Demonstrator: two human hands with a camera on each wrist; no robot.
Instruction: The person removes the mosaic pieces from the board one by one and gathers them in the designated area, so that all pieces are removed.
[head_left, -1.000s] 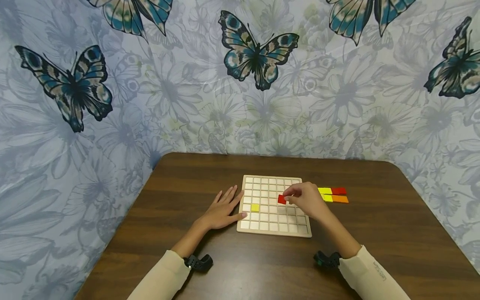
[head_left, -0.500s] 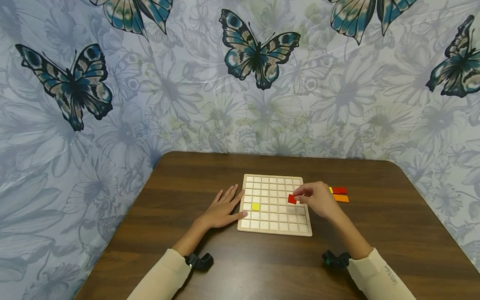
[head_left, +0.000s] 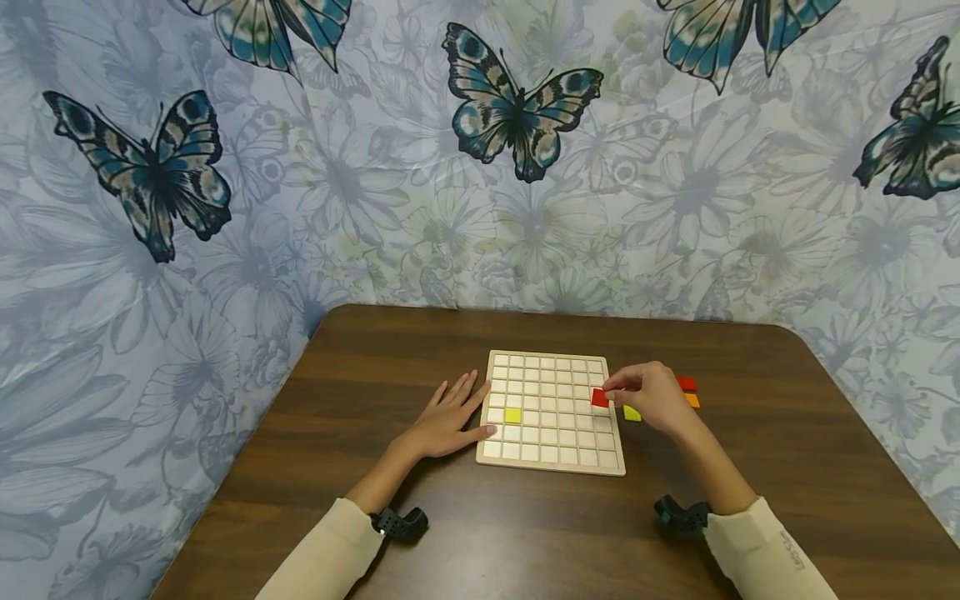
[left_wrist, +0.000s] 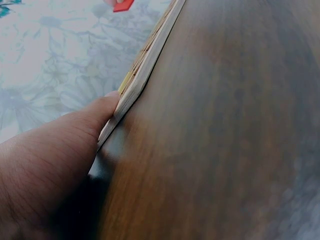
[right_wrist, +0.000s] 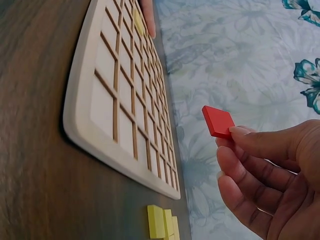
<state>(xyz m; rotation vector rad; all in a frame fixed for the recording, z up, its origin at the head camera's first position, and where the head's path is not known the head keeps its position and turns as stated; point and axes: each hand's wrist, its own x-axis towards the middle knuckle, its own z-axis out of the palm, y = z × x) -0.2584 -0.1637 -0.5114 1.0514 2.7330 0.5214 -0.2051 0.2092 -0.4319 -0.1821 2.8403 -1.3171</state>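
A wooden grid board (head_left: 551,468) with white squares lies on the table. One yellow tile (head_left: 512,415) sits in a cell toward its left side. My left hand (head_left: 444,423) rests at the board's left edge, fingers spread, the thumb touching the rim. Above the right part of the board, my right hand (head_left: 651,396) pinches a red square tile (right_wrist: 218,121) between thumb and forefinger, the other fingers loosely curled. The right wrist view shows this tile held tilted, apart from the board.
Several yellow tiles (right_wrist: 156,221) lie on the table (head_left: 480,533) just right of the board. Red tiles (head_left: 687,383) and orange tiles (head_left: 692,401) lie farther right, partly hidden behind my right hand. A butterfly-patterned cloth (head_left: 405,208) hangs behind the table.
My right hand has moved rightward with the red tile, from over the board's middle toward its right edge. It now covers more of the loose tiles. The left hand has stayed put.
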